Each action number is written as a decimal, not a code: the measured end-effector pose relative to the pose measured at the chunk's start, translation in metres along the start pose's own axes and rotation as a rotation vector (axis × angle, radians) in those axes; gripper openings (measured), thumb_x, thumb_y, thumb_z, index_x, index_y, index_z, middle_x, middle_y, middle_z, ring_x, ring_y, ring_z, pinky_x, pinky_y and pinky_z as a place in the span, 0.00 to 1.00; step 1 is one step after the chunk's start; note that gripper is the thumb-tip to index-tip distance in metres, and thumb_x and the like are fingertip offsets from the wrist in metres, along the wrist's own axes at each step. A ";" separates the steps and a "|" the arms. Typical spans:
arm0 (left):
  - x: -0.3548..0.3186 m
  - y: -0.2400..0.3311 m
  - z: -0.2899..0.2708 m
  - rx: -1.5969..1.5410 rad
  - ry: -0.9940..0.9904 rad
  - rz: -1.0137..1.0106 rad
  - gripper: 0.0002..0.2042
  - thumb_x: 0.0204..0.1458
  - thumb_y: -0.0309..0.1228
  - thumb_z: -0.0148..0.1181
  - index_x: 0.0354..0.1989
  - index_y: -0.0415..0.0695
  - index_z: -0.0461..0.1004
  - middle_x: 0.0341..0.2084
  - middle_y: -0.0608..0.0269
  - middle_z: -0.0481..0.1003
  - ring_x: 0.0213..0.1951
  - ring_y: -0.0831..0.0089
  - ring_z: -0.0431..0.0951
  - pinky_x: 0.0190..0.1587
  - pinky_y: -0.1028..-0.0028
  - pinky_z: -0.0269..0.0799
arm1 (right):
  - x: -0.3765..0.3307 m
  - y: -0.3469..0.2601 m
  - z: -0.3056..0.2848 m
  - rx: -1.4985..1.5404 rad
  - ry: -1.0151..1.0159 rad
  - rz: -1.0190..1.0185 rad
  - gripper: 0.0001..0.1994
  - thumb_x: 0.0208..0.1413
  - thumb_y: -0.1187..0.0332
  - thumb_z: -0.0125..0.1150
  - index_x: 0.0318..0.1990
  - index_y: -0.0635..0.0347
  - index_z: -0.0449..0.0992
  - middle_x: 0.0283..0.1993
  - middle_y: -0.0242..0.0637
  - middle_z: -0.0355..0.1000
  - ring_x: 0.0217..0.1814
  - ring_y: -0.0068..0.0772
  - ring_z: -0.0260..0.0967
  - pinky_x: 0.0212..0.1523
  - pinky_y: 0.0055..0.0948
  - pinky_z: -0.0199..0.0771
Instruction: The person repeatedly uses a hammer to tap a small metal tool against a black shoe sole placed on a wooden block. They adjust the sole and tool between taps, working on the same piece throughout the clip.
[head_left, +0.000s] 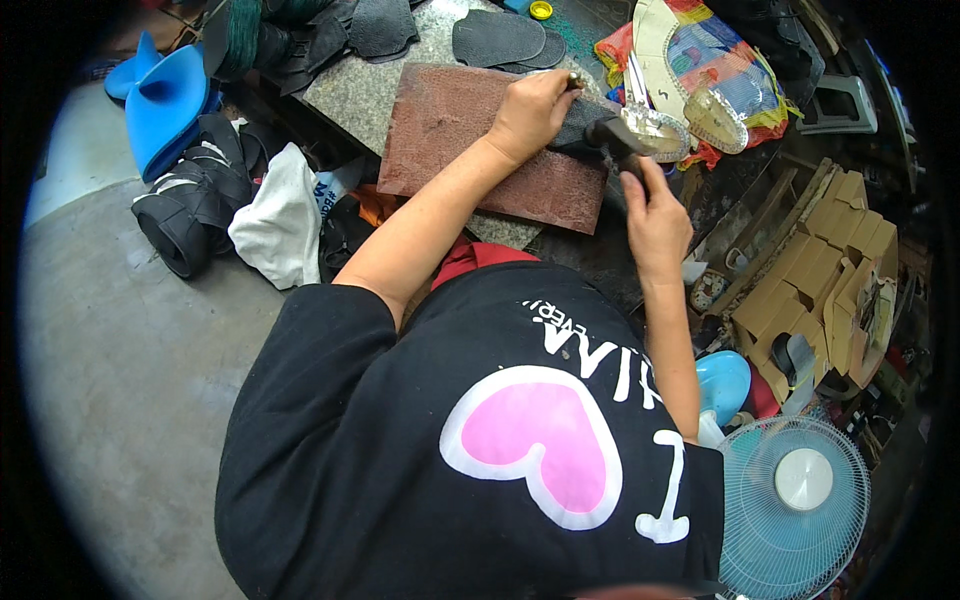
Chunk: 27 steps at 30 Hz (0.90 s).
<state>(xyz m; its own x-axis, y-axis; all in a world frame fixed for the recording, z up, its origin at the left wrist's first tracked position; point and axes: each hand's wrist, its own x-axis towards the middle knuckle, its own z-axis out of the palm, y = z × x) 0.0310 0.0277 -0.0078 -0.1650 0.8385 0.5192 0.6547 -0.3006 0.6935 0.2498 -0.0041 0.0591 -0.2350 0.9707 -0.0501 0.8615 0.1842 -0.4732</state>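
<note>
Black shirt, then dark-headed hammer, flat black piece.

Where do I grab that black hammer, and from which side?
Probably by the handle, coming from the right, near side. The right hand grips the hammer there: its bulky head reaches leftward over the black piece, leaving the handle end, mostly hidden by fingers, toward the person.

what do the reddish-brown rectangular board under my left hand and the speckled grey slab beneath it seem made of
The reddish-brown rectangular board: matte, perhaps wood or dense rubber; its scuffed, rough-looking face leaves that open. The speckled grey slab: probably stone, from its mottled grain; finish looks dull.
</note>
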 end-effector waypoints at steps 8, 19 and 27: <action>-0.001 -0.003 0.000 -0.345 0.034 -0.339 0.04 0.55 0.25 0.59 0.36 0.37 0.74 0.29 0.54 0.80 0.29 0.69 0.83 0.32 0.73 0.77 | -0.006 -0.009 0.002 0.174 0.123 -0.417 0.20 0.49 0.62 0.67 0.52 0.40 0.78 0.34 0.32 0.73 0.32 0.38 0.73 0.33 0.34 0.72; -0.002 0.001 -0.004 -0.366 -0.009 -0.367 0.05 0.57 0.21 0.57 0.40 0.33 0.74 0.32 0.60 0.80 0.34 0.76 0.82 0.38 0.77 0.78 | 0.014 -0.012 0.002 0.180 -0.007 -0.529 0.12 0.46 0.64 0.68 0.41 0.49 0.80 0.33 0.34 0.70 0.36 0.39 0.69 0.37 0.35 0.70; -0.001 -0.002 0.000 -0.392 0.048 -0.335 0.04 0.54 0.22 0.59 0.36 0.37 0.73 0.28 0.56 0.78 0.30 0.69 0.83 0.32 0.73 0.77 | 0.074 -0.014 0.033 0.043 0.148 -0.257 0.10 0.53 0.63 0.65 0.40 0.57 0.79 0.33 0.39 0.72 0.35 0.38 0.71 0.39 0.33 0.70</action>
<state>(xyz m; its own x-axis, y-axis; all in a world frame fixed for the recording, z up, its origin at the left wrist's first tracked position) 0.0299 0.0270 -0.0094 -0.3579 0.8990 0.2522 0.2356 -0.1744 0.9561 0.2055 0.0598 0.0328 -0.3724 0.9055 0.2033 0.7618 0.4233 -0.4903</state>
